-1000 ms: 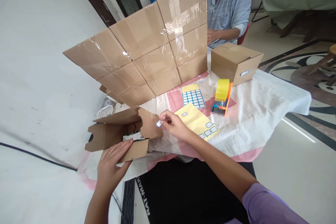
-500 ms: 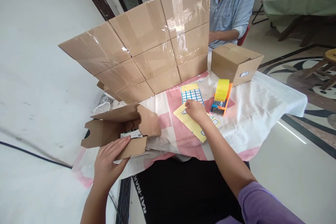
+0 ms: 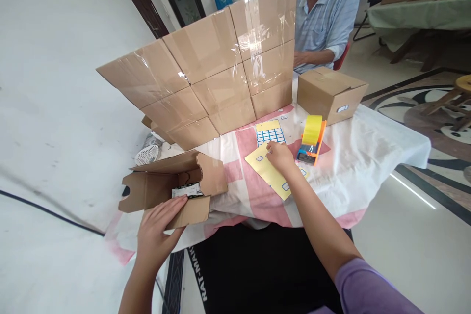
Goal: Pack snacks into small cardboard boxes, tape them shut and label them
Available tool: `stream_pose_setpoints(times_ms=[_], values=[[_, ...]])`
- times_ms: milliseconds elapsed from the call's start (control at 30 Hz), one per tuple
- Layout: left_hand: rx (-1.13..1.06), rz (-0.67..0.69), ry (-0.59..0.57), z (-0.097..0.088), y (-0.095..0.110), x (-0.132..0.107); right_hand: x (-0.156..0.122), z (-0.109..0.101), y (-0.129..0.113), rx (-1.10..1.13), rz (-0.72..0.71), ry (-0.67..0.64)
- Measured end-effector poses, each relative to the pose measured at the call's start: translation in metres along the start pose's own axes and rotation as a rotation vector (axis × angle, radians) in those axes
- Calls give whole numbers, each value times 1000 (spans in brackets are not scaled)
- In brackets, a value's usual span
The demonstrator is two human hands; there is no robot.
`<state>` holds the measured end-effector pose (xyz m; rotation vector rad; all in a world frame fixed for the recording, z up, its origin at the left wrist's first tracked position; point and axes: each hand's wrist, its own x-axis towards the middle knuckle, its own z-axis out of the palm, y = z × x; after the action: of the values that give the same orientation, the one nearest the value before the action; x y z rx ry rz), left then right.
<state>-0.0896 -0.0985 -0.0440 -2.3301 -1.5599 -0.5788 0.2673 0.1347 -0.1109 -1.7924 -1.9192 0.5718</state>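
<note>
My left hand (image 3: 164, 225) rests at the open cardboard box (image 3: 211, 179) at the left. Its fingers reach over the near flap and the thumb is below, so the flap lies between them. Inside the box is a white-and-black packet (image 3: 187, 190). My right hand (image 3: 281, 158) is closed in a pinch over a yellow label sheet (image 3: 274, 184), which bears a few blue-edged labels. What is between its fingertips is hidden. Just behind lies a second label sheet (image 3: 270, 126) with rows of blue-bordered labels.
An orange tape dispenser (image 3: 311, 140) with yellow tape stands right of the sheets. Behind it is a closed cardboard box (image 3: 331, 93) with a label on its side. A tall taped cardboard panel (image 3: 221, 76) stands along the back. Beyond it sits another person (image 3: 324, 24).
My right hand has shifted slightly right over the yellow sheet, and a label left of it shows more fully. My left hand keeps its place on the box flap. The view has moved a little.
</note>
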Motion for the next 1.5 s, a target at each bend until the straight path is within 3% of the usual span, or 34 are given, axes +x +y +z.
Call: stream_pose_setpoints(times_ms=[200, 300, 367, 533, 667, 867, 1067, 1167, 1233, 1333, 1433, 1500], values=[[26, -1, 4, 0, 1, 1, -7, -13, -7, -29, 65, 200], [33, -4, 19, 1, 2, 3, -14, -27, -6, 72, -49, 297], [38, -1, 23, 1, 1, 3, -25, -31, -6, 88, -140, 201], [34, -1, 22, 2, -3, 4, -60, -14, -15, -177, -180, -284], [20, -7, 19, 4, -5, 5, -58, -1, -17, -236, -160, -389], [29, -9, 25, 8, -9, 4, -30, 6, -9, -209, -56, -336], [42, 4, 46, 9, -10, 8, -16, 12, -7, -189, 26, -147], [56, 18, 52, 8, -6, 7, -20, 8, -8, -206, -4, -56], [61, 31, 57, 6, -3, 3, -30, 3, -12, -174, -110, -56], [64, 50, 45, 2, 2, -3, -51, 1, -29, -12, -468, -164], [61, 93, -8, -1, 13, -7, -69, 16, -55, 190, -816, -300], [42, 125, -42, -1, 23, -7, -76, 31, -70, 287, -927, -312]])
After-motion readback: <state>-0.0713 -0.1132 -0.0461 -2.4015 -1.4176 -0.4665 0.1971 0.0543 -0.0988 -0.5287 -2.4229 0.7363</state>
